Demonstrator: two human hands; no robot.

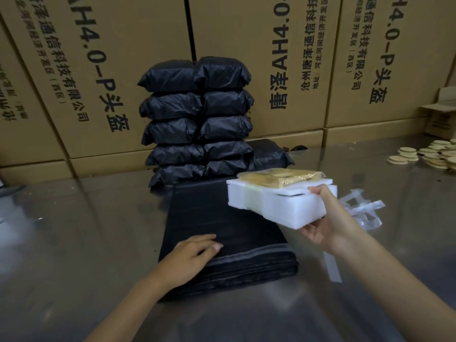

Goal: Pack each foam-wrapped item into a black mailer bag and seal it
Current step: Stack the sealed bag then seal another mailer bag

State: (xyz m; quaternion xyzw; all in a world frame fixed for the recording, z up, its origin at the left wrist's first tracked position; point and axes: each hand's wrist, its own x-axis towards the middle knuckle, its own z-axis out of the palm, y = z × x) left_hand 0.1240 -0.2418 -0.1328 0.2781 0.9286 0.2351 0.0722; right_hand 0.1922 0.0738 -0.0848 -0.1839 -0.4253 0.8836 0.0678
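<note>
A flat stack of empty black mailer bags (pixel 222 225) lies on the shiny table in front of me. My left hand (pixel 192 253) rests on the stack's near edge with its fingers straight, touching the top bag. My right hand (pixel 328 225) grips a white foam-wrapped item (pixel 276 203) by its right end and holds it in the air above the stack's far right corner. Tape bands the foam, and a yellowish packet (pixel 278 177) lies on top of it.
Several filled, sealed black mailers (pixel 197 119) are piled in two columns behind the flat bags, with one more (pixel 271 154) to their right. Printed cardboard cartons (pixel 98 70) wall the back. Round pale discs (pixel 431 155) lie far right. Clear tape strips (pixel 362 208) lie right of the foam.
</note>
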